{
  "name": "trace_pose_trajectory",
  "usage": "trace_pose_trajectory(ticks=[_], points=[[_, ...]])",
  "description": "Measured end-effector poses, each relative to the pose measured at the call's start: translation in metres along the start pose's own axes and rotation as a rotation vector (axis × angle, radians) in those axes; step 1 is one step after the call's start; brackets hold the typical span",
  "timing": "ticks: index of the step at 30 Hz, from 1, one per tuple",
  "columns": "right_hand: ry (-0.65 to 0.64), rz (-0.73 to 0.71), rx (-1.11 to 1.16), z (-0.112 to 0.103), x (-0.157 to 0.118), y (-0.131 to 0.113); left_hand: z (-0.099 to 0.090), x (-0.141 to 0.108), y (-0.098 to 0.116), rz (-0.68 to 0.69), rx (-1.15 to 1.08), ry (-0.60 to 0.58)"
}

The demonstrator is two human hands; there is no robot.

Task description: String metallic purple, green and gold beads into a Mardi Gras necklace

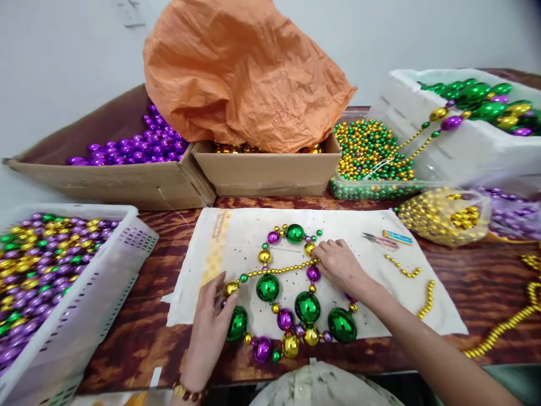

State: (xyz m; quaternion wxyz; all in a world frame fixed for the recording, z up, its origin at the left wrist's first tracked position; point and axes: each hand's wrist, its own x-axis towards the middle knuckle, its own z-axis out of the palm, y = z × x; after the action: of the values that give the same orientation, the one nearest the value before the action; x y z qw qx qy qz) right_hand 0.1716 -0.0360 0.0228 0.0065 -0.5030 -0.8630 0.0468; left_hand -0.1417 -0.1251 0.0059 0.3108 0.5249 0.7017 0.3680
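Note:
A bead necklace (pixel 307 307) of large green, purple and gold balls lies on the white cloth (pixel 194 254) in front of me. Between my hands a strand of small gold beads (pixel 281 270) is drawn out straight across it. My left hand (pixel 210 318) curls its thumb and fingers round a gold ball (pixel 231 288) at the strand's left end. At the other end, the fingers of my right hand (pixel 340 264) are closed on the small gold beads; their tips are partly hidden. A large green ball (pixel 237 323) sits beside my left thumb.
Snips (pixel 378 239) and a small blue packet (pixel 397 237) lie right on the cloth, near short gold bead pieces (pixel 428 299). A white basket (pixel 122 265) of beads stands left. Cardboard boxes (pixel 266 172), a clear tub (pixel 372 189) and a foam box (pixel 399 107) line the back.

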Motion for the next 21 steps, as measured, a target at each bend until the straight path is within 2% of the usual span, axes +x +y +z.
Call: trace_pose_trajectory(ticks=[2, 3, 7, 8, 10, 13, 15, 17, 19, 21], points=[[0.01, 0.005, 0.036, -0.012, -0.003, -0.002, 0.004, 0.004, 0.019, 0.171, 0.147, 0.006], [0.032, -0.004, 0.079, -0.021, -0.005, -0.004, 0.007, 0.007, 0.034, 0.252, 0.177, -0.041], [0.216, -0.117, 0.317, -0.061, -0.015, -0.019, 0.026, 0.02, 0.109, 0.471, 0.058, -0.452], [0.271, -0.149, 0.355, -0.07, -0.017, -0.024, 0.03, 0.024, 0.127, 0.504, 0.03, -0.543], [0.383, -0.192, 0.411, -0.086, -0.021, -0.035, 0.031, 0.032, 0.156, 0.548, -0.012, -0.639], [0.539, -0.192, 0.52, -0.1, -0.028, -0.046, 0.02, 0.042, 0.187, 0.549, -0.001, -0.771], [0.622, -0.12, 0.635, -0.101, -0.037, -0.045, 0.006, 0.046, 0.204, 0.498, -0.013, -0.884], [0.709, 0.059, 0.778, -0.089, -0.051, -0.037, -0.008, 0.048, 0.225, 0.411, -0.088, -0.981], [0.784, 0.326, 0.974, -0.064, -0.069, -0.024, -0.02, 0.046, 0.251, 0.346, -0.201, -1.047], [0.758, 0.548, 1.223, -0.032, -0.088, -0.011, -0.029, 0.041, 0.281, 0.35, -0.302, -1.086]])
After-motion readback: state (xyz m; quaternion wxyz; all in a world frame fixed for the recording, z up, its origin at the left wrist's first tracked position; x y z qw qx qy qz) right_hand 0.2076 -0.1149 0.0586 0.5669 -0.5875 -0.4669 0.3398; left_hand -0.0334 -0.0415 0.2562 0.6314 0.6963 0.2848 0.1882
